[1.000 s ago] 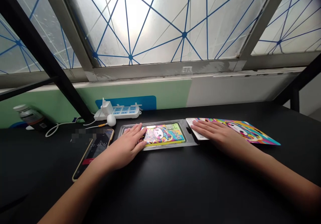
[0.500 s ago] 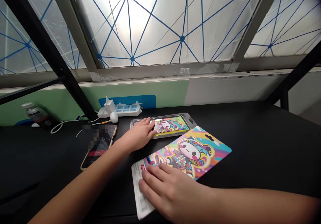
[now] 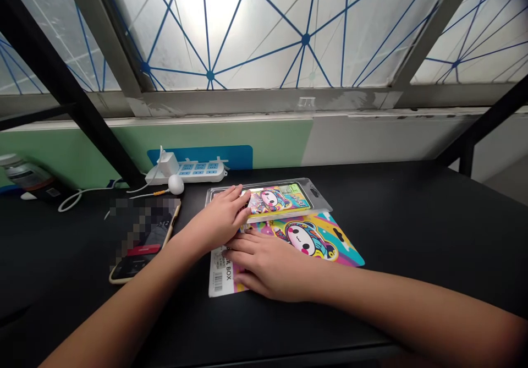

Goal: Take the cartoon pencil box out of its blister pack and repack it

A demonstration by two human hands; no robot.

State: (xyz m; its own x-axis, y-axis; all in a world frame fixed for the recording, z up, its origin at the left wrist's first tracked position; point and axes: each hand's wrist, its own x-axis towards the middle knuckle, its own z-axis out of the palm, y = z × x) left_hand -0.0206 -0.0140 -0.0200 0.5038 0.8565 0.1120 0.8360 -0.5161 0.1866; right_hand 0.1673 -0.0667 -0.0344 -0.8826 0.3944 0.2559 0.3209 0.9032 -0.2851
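Main light from the window (image 3: pixel 264 38), beyond both hands; pane burnt near white past the left hand (image 3: pixel 220 219). Wall (image 3: pixel 272 142) below it shaded, colour muted. Backs of left hand and right hand (image 3: pixel 272 263) moderately lit; forearms (image 3: pixel 148 294) darker along their near edges. Desk (image 3: pixel 391 208) dim, almost black well left of left hand. Card (image 3: pixel 303 239) beneath right hand: vivid, large print readable, small print soft. Pack (image 3: pixel 284 200) beneath left hand: pale glints on clear rim. Phone (image 3: pixel 140 263), left of left hand: upper part masked by pixel blocks. Wide-angle distortion: bottle (image 3: pixel 31 175), far left of left hand, dim, skewed. Upper right corner, far beyond right hand, vignetted.
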